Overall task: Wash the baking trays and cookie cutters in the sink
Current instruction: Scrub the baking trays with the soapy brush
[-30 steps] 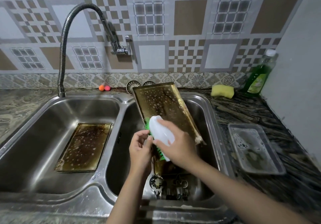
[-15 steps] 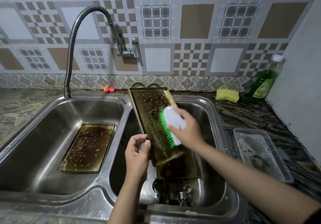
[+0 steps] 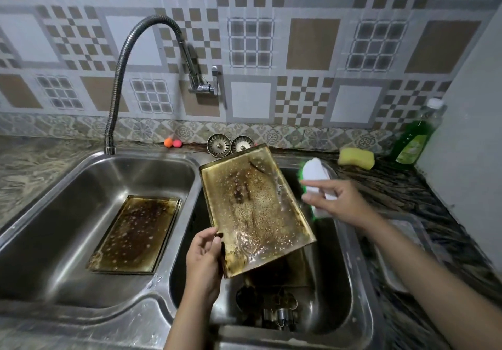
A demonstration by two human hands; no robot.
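tray (image 3: 255, 214) held over the right basin of the sink (image 3: 179, 241) is the thing the next move turns on. it lies tilted, its greasy, soapy face turned up toward the camera, its long axis running from the near-left corner by the left hand (image 3: 203, 262) up and away toward the back rim near the two drain strainers (image 3: 231, 144). the far short edge sits higher and points at the wall; the near short edge dips down into the basin.

the left hand pinches the tray's near-left corner, thumb on top of the rim, so it is the nearer hand and carries the tray's weight. the right hand (image 3: 334, 200) is off to the right of the tray, apart from it, fingers curled round a white scrubbing brush (image 3: 315, 176) with green bristles; the brush hangs just beside the tray's right long edge, not touching the face.

so the tray lies to the left of the brush hand, and a return stroke would need to travel leftward and then along that long axis, probably.

a second tray (image 3: 135, 235) lies flat on the floor of the left basin, long axis also running near to far. the cookie cutters (image 3: 279, 314) sit in a dark cluster at the near end of the right basin, below the held tray; their shapes are too dim to tell apart. a yellow sponge (image 3: 355, 158) and a green soap bottle (image 3: 413, 140) stand on the worktop (image 3: 402, 186) at the back right.
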